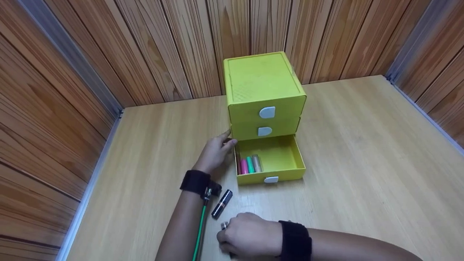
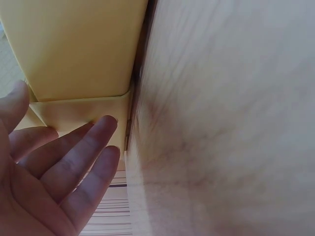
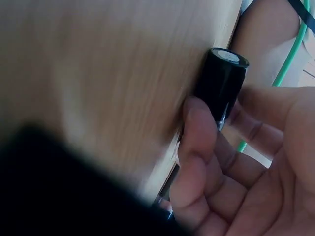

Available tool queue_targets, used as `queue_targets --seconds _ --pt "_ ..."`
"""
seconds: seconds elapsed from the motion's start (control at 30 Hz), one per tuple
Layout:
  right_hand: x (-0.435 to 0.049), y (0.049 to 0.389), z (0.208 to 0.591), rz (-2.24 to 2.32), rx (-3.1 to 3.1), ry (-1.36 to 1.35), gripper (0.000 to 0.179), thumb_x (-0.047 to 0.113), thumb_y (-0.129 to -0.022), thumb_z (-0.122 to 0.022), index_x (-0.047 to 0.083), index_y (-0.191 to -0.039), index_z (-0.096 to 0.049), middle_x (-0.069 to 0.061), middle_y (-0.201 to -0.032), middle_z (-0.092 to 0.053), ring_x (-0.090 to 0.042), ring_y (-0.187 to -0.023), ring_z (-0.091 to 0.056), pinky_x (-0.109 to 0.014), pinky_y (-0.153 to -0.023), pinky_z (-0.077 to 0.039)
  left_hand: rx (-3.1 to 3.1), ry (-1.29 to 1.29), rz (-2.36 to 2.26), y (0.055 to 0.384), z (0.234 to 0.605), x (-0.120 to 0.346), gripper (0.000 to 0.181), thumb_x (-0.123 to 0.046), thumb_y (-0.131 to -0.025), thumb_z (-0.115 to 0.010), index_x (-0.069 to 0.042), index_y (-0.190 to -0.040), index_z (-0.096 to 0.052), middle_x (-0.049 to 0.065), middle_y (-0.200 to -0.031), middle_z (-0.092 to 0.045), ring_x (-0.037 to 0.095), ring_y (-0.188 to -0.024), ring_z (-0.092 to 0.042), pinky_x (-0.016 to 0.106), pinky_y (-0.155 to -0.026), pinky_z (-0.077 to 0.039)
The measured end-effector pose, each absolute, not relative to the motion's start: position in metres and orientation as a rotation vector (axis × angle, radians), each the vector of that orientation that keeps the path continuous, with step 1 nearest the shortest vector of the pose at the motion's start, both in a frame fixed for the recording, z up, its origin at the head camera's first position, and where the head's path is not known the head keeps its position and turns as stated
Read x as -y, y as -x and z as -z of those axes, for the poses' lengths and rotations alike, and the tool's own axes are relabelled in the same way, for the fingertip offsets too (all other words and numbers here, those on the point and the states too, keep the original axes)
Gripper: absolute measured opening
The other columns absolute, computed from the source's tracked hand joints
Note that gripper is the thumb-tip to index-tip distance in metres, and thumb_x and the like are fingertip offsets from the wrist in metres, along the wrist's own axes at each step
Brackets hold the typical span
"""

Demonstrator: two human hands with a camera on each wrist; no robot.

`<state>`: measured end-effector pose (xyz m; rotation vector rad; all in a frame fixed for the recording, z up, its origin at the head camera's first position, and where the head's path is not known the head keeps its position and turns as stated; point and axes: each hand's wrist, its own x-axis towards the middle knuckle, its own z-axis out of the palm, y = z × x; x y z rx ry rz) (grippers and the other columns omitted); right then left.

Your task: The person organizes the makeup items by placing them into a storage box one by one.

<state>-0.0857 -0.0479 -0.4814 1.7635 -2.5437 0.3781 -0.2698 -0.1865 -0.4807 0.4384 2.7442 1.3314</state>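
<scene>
A yellow drawer box stands near the back wall, its bottom drawer pulled out. Inside, along the drawer's left side, are a pink tube, a green tube, a grey tube and a dark one. My left hand is at the box's left side, its fingers extended close to the yellow wall. Low in the head view, my right hand pinches a glossy black lipstick tube with a pale round label on its end. Another black tube lies between my hands.
Wood-panelled walls enclose the wooden table at the back and on both sides. The upper two drawers with white handles are closed. A green cable runs along my left forearm.
</scene>
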Motion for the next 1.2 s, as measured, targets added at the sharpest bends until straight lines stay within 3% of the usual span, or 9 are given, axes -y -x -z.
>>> queue_targets --seconds 0.17,0.37,0.6,0.83,1.2 --pt "0.04 0.09 0.482 -0.347 2.624 -1.64 0.006 0.026 -0.087 -0.069 0.025 -0.082 -0.066 0.013 -0.055 -0.05 -0.001 -0.045 -0.041 -0.02 -0.038 -0.028 -2.744 -0.435 -1.331 0.269 0.479 0.187 0.065 -0.047 -0.099 -0.05 -0.007 -0.149 -0.038 0.009 -0.141 -0.051 0.019 -0.132 -0.043 0.033 -0.108 -0.036" --pt "0.034 0.093 0.481 -0.374 2.765 -1.535 0.015 0.024 -0.083 -0.069 0.02 -0.09 -0.056 0.013 -0.049 -0.036 -0.003 -0.041 -0.034 -0.024 -0.037 -0.027 -2.759 -0.424 -1.319 0.27 0.48 0.187 0.064 -0.047 -0.099 -0.05 -0.008 -0.149 -0.038 0.008 -0.144 -0.048 0.02 -0.134 -0.04 0.034 -0.11 -0.032" --pt "0.021 0.096 0.473 -0.43 2.753 -1.446 0.026 0.028 -0.086 -0.069 0.019 -0.109 -0.061 0.014 -0.055 -0.042 -0.002 -0.045 -0.039 -0.022 -0.039 -0.03 -2.76 -0.409 -1.291 0.27 0.479 0.186 0.065 -0.047 -0.099 -0.051 -0.008 -0.149 -0.038 0.008 -0.142 -0.051 0.019 -0.132 -0.043 0.034 -0.109 -0.034" --pt "0.002 0.107 0.454 -0.726 2.759 -1.297 0.045 0.026 -0.086 -0.072 0.022 -0.128 -0.056 0.017 -0.054 -0.036 0.0 -0.044 -0.034 -0.019 -0.04 -0.029 -2.756 -0.39 -1.294 0.269 0.478 0.186 0.065 -0.048 -0.099 -0.05 -0.009 -0.149 -0.038 0.008 -0.142 -0.05 0.02 -0.133 -0.042 0.035 -0.111 -0.032" --pt "-0.017 0.12 0.43 -0.935 2.836 -1.061 0.047 0.028 -0.09 -0.069 0.02 -0.134 -0.053 0.014 -0.058 -0.048 0.0 -0.044 -0.041 -0.021 -0.037 -0.038 -2.754 -0.417 -1.305 0.269 0.479 0.187 0.066 -0.048 -0.098 -0.052 -0.007 -0.149 -0.039 0.008 -0.14 -0.053 0.02 -0.131 -0.044 0.034 -0.109 -0.035"
